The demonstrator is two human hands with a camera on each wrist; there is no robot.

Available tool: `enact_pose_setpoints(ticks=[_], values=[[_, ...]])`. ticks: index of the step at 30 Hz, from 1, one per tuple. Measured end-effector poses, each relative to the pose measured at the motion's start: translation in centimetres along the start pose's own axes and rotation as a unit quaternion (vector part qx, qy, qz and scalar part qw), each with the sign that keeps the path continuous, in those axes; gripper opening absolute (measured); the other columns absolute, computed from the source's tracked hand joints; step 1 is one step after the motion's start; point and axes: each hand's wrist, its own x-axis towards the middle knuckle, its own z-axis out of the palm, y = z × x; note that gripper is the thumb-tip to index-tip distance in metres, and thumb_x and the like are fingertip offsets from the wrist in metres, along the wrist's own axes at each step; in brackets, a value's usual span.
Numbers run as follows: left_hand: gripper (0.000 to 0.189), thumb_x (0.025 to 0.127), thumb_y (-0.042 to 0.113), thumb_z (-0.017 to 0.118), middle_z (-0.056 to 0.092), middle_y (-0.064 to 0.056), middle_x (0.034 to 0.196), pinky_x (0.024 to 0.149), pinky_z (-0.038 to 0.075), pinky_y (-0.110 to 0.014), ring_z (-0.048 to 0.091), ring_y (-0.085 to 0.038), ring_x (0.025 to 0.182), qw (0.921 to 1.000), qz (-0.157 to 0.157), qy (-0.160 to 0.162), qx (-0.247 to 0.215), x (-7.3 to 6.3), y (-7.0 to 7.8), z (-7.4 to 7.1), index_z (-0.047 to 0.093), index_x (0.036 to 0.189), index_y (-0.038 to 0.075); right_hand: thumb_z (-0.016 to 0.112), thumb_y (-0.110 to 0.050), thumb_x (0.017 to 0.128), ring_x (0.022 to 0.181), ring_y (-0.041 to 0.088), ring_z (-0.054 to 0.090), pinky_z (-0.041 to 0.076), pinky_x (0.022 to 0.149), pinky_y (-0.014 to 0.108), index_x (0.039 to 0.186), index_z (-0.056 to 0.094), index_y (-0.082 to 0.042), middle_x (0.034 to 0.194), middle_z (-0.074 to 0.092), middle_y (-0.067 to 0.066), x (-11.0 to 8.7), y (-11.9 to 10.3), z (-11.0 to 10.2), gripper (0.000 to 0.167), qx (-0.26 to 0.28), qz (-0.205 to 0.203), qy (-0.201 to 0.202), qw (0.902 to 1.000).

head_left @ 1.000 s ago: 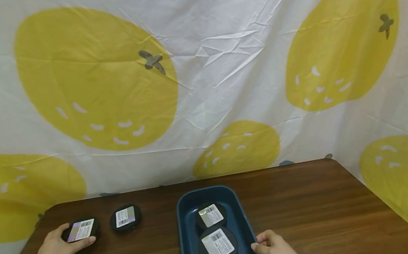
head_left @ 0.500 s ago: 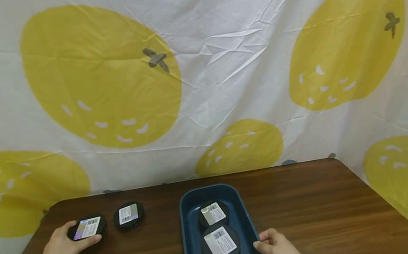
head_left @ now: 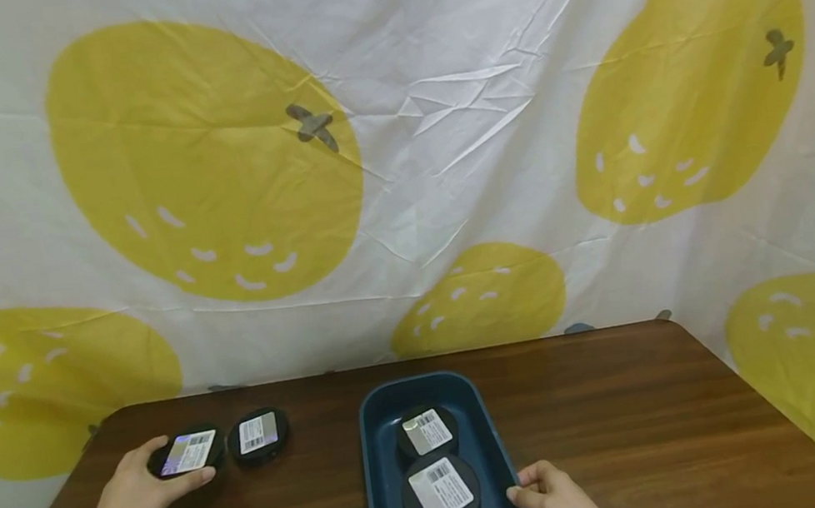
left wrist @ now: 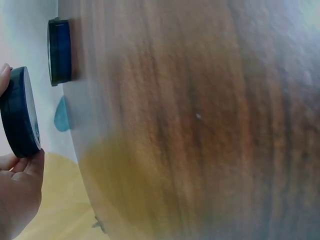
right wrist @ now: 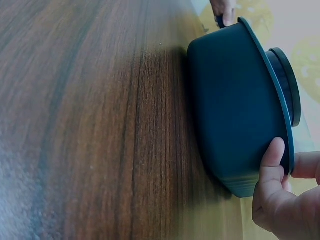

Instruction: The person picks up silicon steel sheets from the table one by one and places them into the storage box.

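My left hand [head_left: 129, 493] grips a flat round black container [head_left: 187, 452] with a silver-white barcode label on top, thumb at the near side and fingers at the far side. In the left wrist view, a gap shows between this container [left wrist: 17, 112] and the tabletop. Just right of it, a matching container [head_left: 258, 436] sits on the table. My right hand [head_left: 559, 498] pinches the right rim of a dark blue tray [head_left: 381, 475], thumb and fingers on either side of the rim. Inside the tray are a labelled black container [head_left: 428, 430] and, nearer, a taller-standing one [head_left: 440, 492].
The brown wood-grain table [head_left: 621, 406] has rounded back corners. Behind it hangs a white cloth [head_left: 462, 139] printed with large yellow fruit, which also continues along the right side.
My left hand has moved right with its container, bringing it close beside the other one on the table. The right hand keeps its hold on the tray rim. The head view shifts slightly.
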Motion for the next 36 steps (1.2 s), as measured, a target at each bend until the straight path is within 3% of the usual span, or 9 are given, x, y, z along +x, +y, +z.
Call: enact_pose_setpoints(ticks=[6,24,36], values=[[0.097,0.071,0.051,0.075,0.034,-0.041,0.126,0.084,0.038,-0.063,0.039,-0.056,0.11,0.9999,0.008,0.013,-0.005,-0.1,0.9,0.2,0.034,0.132,-0.013,0.052,-0.007,0.09,0.056,0.014,0.048,0.047,0.053,0.023,0.101,0.036,0.011,0.08,0.044,0.006,0.0,0.0,0.0,0.026,0.004,0.002,-0.001,1.0],[0.097,0.068,0.052,0.076,0.038,-0.035,0.13,0.086,0.038,-0.061,0.042,-0.05,0.113,0.9987,0.039,0.01,-0.03,-0.1,4.3,1.1,0.037,0.133,-0.008,0.053,-0.008,0.09,0.056,0.014,0.048,0.047,0.053,0.023,0.102,0.037,0.011,0.081,0.044,0.006,-0.1,-0.2,0.1,0.028,-0.004,-0.002,-0.004,1.0],[0.101,0.067,0.058,0.075,0.037,-0.03,0.134,0.081,0.043,-0.056,0.046,-0.045,0.11,0.9966,0.061,-0.011,-0.054,-0.2,6.9,1.6,0.035,0.136,-0.004,0.051,-0.006,0.091,0.055,0.014,0.049,0.048,0.054,0.023,0.102,0.035,0.011,0.082,0.045,0.008,-0.3,-0.4,0.2,0.026,0.01,0.005,-0.006,0.9999]])
